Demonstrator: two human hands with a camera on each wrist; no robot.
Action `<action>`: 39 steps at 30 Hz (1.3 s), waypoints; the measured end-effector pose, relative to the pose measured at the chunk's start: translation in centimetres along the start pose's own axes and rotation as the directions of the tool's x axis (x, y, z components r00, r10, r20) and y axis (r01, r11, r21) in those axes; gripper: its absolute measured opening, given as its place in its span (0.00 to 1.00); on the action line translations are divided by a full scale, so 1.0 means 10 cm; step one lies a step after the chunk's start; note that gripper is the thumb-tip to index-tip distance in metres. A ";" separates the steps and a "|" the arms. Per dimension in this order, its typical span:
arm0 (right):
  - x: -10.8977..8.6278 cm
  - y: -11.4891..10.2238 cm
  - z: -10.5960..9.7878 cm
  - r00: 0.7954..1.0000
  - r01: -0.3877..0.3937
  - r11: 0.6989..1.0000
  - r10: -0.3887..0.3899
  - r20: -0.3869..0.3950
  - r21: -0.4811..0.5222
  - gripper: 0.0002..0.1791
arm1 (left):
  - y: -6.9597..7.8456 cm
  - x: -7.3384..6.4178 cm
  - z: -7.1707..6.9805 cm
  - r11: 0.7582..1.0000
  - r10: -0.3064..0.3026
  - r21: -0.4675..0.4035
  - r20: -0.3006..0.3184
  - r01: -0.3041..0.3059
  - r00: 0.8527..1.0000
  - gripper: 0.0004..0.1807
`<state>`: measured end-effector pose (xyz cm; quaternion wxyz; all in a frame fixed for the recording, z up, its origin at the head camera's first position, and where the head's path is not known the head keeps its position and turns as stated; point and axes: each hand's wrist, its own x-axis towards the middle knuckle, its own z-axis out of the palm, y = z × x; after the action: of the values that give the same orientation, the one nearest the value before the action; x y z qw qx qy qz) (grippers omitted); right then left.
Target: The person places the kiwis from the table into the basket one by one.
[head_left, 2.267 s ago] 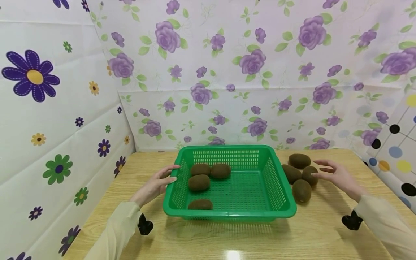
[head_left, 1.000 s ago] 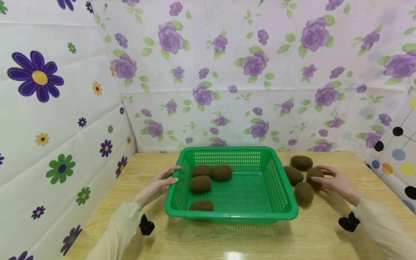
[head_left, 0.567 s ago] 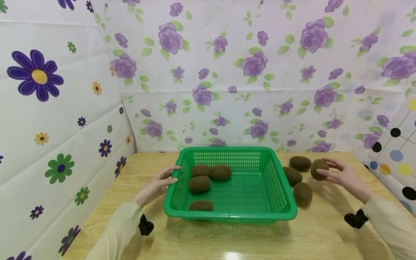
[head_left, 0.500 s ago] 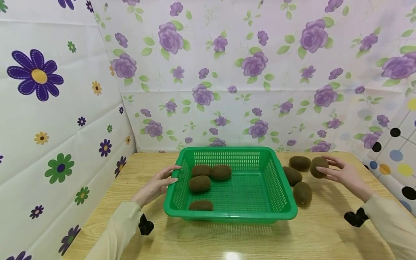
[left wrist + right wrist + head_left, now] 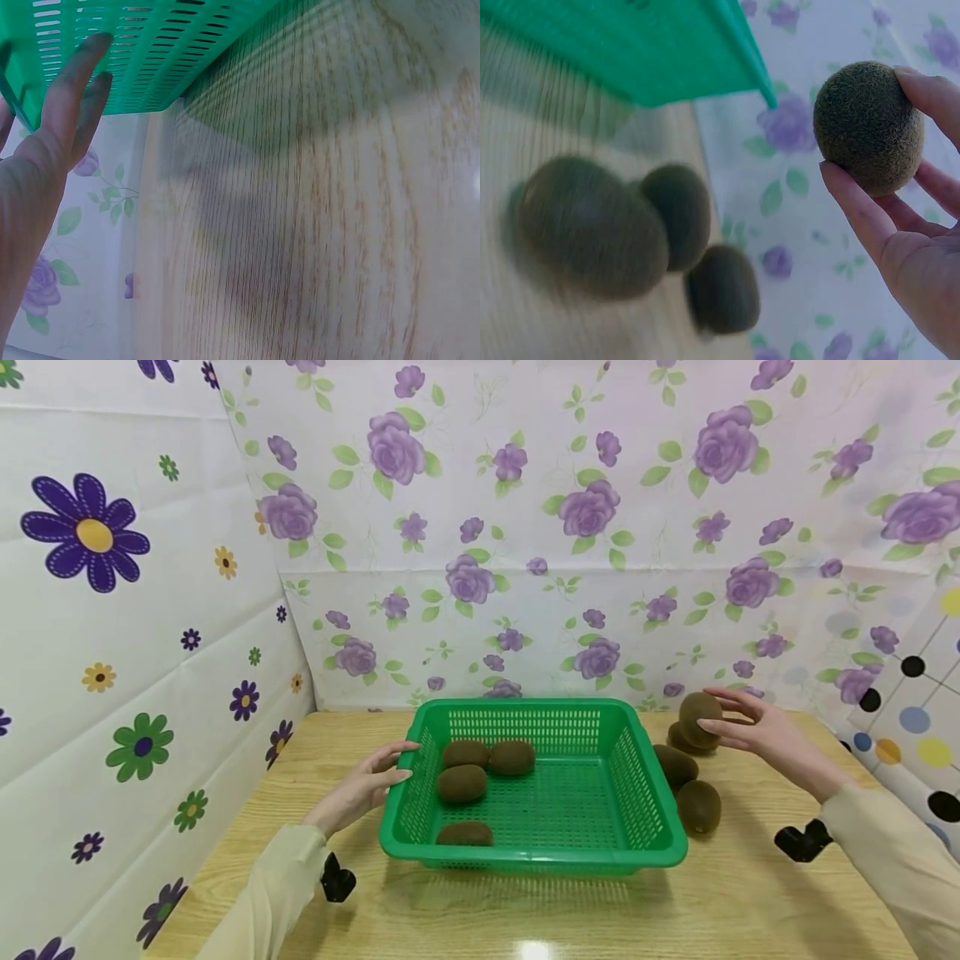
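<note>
A brown fuzzy kiwifruit (image 5: 700, 718) is pinched between the thumb and fingers of my right hand (image 5: 772, 739), raised off the table beside the basket's back right corner. Seen from the right wrist, this kiwifruit (image 5: 868, 126) hangs apart from the three lying on the wood. My left hand (image 5: 358, 785) holds the left rim of the green plastic basket (image 5: 528, 857). In the left wrist view, fingers (image 5: 66, 94) lie against the basket's slotted outer wall. Inside the basket are several kiwifruits (image 5: 461, 784), all in its left half.
Right of the basket lie a front kiwifruit (image 5: 699, 807), a middle kiwifruit (image 5: 677, 766) partly behind the rim, and a back kiwifruit (image 5: 682, 742) partly hidden by the held one. Flowered cloth (image 5: 525, 610) stands behind the wooden table (image 5: 450, 918).
My right hand closed on one kiwifruit in the right-hand group, lifted it, and carried it up and leftward toward the basket. The left hand stays at the rim.
</note>
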<state>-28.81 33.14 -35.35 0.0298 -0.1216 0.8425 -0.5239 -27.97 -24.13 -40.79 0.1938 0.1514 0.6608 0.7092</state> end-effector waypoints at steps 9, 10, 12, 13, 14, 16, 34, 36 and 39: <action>0.19 -0.37 0.32 0.998 0.051 0.993 -0.055 0.034 0.105 0.37 | 0.01 0.00 0.00 1.000 0.004 0.025 0.005 -0.005 1.000 0.27; 0.21 -0.40 0.37 0.998 0.053 0.992 -0.057 0.032 0.119 0.36 | 0.01 0.00 0.00 1.000 0.005 0.026 0.004 -0.005 1.000 0.27; 0.26 -0.47 0.47 0.997 0.065 0.988 -0.071 0.037 0.142 0.37 | 0.01 0.00 0.00 1.000 0.009 0.029 0.009 -0.009 1.000 0.27; 0.29 -0.50 0.52 0.996 0.068 0.985 -0.075 0.039 0.159 0.36 | 0.01 0.00 0.00 1.000 0.010 0.030 0.007 -0.010 1.000 0.27; 0.32 -0.54 0.58 0.996 0.070 0.984 -0.078 0.044 0.165 0.36 | 0.01 0.00 0.00 0.999 0.012 0.032 0.008 -0.012 1.000 0.27; 0.38 -0.60 0.69 0.994 0.071 0.980 -0.085 0.065 0.186 0.37 | 0.01 0.00 0.00 0.999 0.013 0.033 0.006 -0.013 1.000 0.27; 0.71 -0.77 1.45 0.975 -0.031 0.948 -0.041 0.219 0.315 0.38 | 0.02 -0.02 0.00 1.000 0.021 -0.005 0.022 -0.021 1.000 0.28; 0.73 -0.75 1.52 0.973 -0.042 0.954 -0.029 0.230 0.298 0.39 | 0.02 -0.02 0.01 1.000 0.021 -0.005 0.019 -0.021 1.000 0.28; 0.75 -0.70 1.60 0.967 -0.067 0.952 -0.011 0.254 0.298 0.39 | 0.02 -0.03 0.01 1.000 0.019 -0.004 0.014 -0.018 1.000 0.28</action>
<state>-31.97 14.43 -35.68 0.1629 -0.1694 0.7427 -0.6271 -27.71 -24.17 -40.56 0.1922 0.1621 0.6565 0.7112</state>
